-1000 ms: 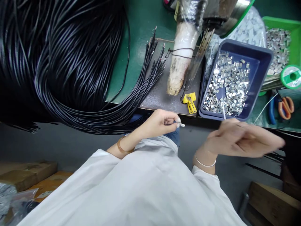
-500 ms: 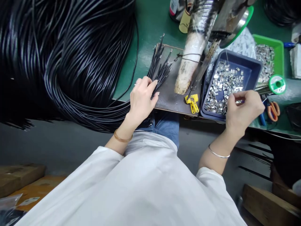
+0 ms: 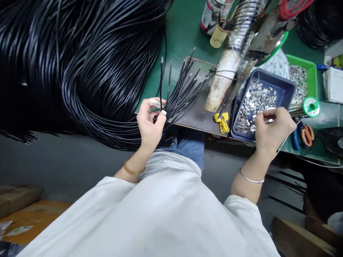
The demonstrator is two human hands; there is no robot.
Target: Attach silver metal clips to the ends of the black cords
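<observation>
Head view: left fingers [image 3: 160,120] pinch black cable [image 3: 161,85], tip [image 3: 162,60] beyond them; right fingers [image 3: 259,122] curled, grip unclear

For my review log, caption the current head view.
Left hand holds a black cable; right hand is at the blue tray of metal pieces.

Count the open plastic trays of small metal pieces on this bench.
2: a dark blue tray, partly behind the right hand, and a green tray beyond it, farther to the right. Any tray stacked underneath would be hidden.
</observation>
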